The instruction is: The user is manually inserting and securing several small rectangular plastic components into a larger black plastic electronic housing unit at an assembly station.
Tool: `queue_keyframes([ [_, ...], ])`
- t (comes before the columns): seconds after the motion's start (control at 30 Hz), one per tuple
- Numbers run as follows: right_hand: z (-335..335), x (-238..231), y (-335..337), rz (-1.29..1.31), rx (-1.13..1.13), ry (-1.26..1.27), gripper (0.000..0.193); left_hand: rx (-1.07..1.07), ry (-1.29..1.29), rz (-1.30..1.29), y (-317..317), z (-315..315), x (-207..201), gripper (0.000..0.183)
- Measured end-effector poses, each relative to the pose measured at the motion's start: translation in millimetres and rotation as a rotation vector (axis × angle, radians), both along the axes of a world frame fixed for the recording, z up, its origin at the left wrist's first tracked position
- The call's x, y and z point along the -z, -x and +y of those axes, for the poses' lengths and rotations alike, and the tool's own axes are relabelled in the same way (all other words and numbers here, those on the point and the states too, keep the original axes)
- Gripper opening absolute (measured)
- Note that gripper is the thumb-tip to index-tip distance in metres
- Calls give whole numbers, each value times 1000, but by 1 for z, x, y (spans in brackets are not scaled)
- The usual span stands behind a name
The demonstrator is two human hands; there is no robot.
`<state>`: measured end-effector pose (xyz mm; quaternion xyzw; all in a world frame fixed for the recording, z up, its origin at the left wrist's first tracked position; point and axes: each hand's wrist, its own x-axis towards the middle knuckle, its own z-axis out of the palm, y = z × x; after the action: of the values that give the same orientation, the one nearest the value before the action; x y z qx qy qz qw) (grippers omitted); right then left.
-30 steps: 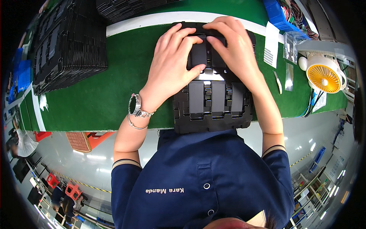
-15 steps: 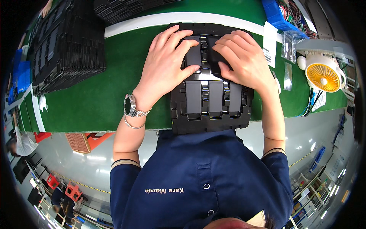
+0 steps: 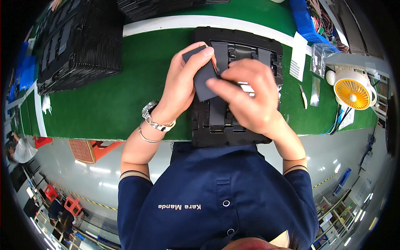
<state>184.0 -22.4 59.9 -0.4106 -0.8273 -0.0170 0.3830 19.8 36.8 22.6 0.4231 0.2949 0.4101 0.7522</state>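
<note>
navy shirt (image 3: 208,187): pale upside-down lettering (image 3: 179,207) | white sheet (image 3: 298,52): dark rows (image 3: 297,68), illegibly small

Over on the right, a white-and-yellow fan (image 3: 353,89) is seen by the green table (image 3: 83,112), a pale-handled tool (image 3: 304,98) is laid nearby, clear plastic bags (image 3: 318,60) are spread between; up top, wires (image 3: 321,18) are heaped in a blue bin (image 3: 301,25); lower left, red stools (image 3: 73,205) are spotted

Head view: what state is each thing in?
Left hand: gripping a block
Block: held askew over the tray
Right hand: fingers bent, blurred; contact with block unclear
Tray: on the bench, holding other blocks, partly hidden
Tray stack: piled high
Fan: upright; spinning unclear
Bin: open, holding wires
</note>
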Motion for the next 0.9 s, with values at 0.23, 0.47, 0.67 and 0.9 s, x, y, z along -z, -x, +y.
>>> queue_keyframes([
  [0.23, 5, 0, 5, 803, -1, 928, 19, -39, -198, 191, 5, -2, -1, 22],
  [0.47, 2, 7, 5, 852, -42, 1045, 21, -36, -240, 209, 2, -4, -3, 21],
  [0.67, 1, 13, 4, 963, -103, 1110, 20, -19, -215, 133, 1, -6, -4, 18],
  [0.9, 2, 17, -1, 1004, -141, 1136, 26, 83, -142, 10, 1, -5, -2, 19],
])
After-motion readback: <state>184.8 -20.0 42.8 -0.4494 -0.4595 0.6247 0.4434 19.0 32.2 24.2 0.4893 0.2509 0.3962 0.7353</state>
